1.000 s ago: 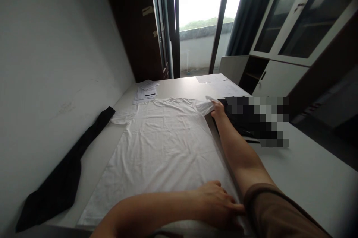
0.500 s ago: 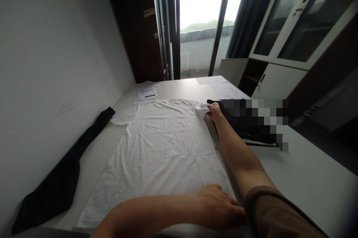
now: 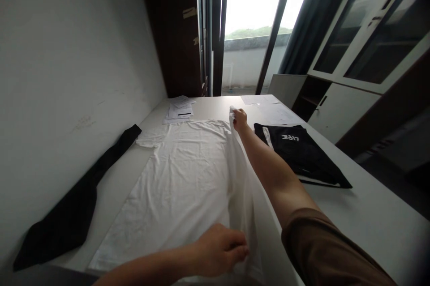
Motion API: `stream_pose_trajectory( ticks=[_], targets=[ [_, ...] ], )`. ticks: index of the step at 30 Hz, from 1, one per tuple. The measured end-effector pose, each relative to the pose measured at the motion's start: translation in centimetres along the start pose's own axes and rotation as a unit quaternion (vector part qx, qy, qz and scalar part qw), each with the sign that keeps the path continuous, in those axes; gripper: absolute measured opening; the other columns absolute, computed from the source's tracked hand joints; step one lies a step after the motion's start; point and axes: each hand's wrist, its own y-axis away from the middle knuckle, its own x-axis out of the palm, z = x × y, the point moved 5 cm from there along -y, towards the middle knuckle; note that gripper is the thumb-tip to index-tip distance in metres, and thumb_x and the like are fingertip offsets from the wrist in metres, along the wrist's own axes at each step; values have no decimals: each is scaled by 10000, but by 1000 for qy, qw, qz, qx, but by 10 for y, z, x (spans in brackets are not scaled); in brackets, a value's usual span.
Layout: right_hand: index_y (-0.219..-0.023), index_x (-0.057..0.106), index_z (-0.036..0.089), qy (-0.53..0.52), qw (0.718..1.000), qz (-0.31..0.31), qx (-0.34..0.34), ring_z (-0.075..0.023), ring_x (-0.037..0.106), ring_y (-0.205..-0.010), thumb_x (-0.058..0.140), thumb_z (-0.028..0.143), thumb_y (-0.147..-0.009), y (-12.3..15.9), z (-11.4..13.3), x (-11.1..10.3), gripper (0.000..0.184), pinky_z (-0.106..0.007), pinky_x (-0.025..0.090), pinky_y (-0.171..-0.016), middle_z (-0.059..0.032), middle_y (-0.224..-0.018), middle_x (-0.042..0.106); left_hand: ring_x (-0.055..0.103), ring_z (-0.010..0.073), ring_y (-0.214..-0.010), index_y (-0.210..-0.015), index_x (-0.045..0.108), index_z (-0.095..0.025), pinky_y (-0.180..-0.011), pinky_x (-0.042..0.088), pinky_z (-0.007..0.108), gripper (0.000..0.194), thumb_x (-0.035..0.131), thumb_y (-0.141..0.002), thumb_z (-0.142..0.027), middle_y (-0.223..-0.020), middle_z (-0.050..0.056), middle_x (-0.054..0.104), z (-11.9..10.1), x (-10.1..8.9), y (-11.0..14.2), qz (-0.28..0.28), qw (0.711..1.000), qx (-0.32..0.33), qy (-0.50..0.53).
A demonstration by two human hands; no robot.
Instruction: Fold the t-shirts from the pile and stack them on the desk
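A white T-shirt (image 3: 188,174) lies spread on the white table, its right side lifted off the tabletop and bending inward. At the far right, near the shoulder, my right hand (image 3: 240,119) is closed on the sleeve and holds it raised. My left hand (image 3: 221,250) is closed at the near right, pinching the shirt's side close to the hem. Between the two hands the raised edge hangs in a long fold. The left sleeve and left side stay flat, with small wrinkles.
A folded black garment (image 3: 298,151) with white lettering lies to the right. Along the left wall rests a long black cloth item (image 3: 77,205). Papers (image 3: 179,109) lie at the far left of the table, and more sheets (image 3: 268,109) at the far right. White cabinets (image 3: 346,107) stand beyond.
Both hands have moved left, lifting the shirt's right sleeve and side off the table. My right hand is also higher. The camera view has shifted slightly.
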Motion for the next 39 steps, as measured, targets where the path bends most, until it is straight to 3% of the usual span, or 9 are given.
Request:
stream_pose_trajectory(
  ticks=[7,12,15,20,23,26,29,32,39],
  targets=[
    [-712,313,252,-48,997,10,56,-99,351,-510,626,335,-734,32,-22,100,325,-197,290,-459,97,-561,309,498,109,-701,-768,636,-170,-666,358,205,220,527,-895,-311,-702,-39,559,20,-23,53,-44,994,-10,95],
    [-726,295,257,-31,998,9,58,-107,347,-554,576,322,-779,51,-46,167,293,-201,307,-519,95,-596,304,506,135,-750,-749,585,-161,-724,380,226,293,512,-923,-385,-719,-19,538,65,-39,95,-124,981,-55,142],
    [-721,304,252,42,999,6,32,-109,349,-595,547,329,-835,60,-62,199,280,-197,316,-558,86,-630,300,492,143,-750,-746,540,-165,-731,394,240,385,476,-965,-475,-720,-10,512,94,-49,120,-188,970,-79,133],
    [-771,461,226,234,968,92,-4,-126,457,-700,563,374,-880,83,-92,236,210,-208,352,-630,49,-738,493,554,145,-730,-983,587,-171,-681,455,231,334,479,-983,-487,-818,10,585,110,-50,142,-198,969,-88,119],
    [-872,544,221,329,927,175,-33,-155,539,-797,570,352,-895,111,-105,252,136,-235,405,-704,9,-873,607,632,146,-754,-1417,437,-216,-761,518,267,491,515,-978,-421,-1124,68,664,106,-57,140,-277,953,-120,29],
    [-965,594,228,434,863,232,-112,-199,583,-948,577,322,-913,141,-106,261,109,-284,440,-809,-43,-1053,650,688,221,-1003,-1590,255,-261,-916,533,348,703,546,-968,-412,-1359,118,612,98,-60,127,-319,935,-134,-80],
    [-1164,590,243,516,809,236,-154,-253,576,-1091,594,366,-925,159,-104,258,268,-338,460,-872,-99,-1222,619,662,284,-1144,-1559,390,-251,-963,524,394,633,556,-953,-333,-1342,122,648,95,-54,112,-305,927,-138,-171],
    [-1268,569,225,590,762,218,-154,-308,540,-1192,658,420,-887,161,-103,246,437,-405,450,-948,-155,-1309,583,705,249,-1017,-1498,500,-251,-899,543,367,545,456,-958,-188,-1190,88,730,95,-47,106,-297,924,-122,-209],
    [-1170,659,181,638,711,286,-78,-271,666,-1080,481,217,-980,151,-116,233,262,-347,459,-894,-168,-1144,704,700,227,-959,-1174,722,-244,-878,526,351,396,461,-907,-112,-1067,40,767,93,-45,109,-288,939,-61,-178]
  ],
)
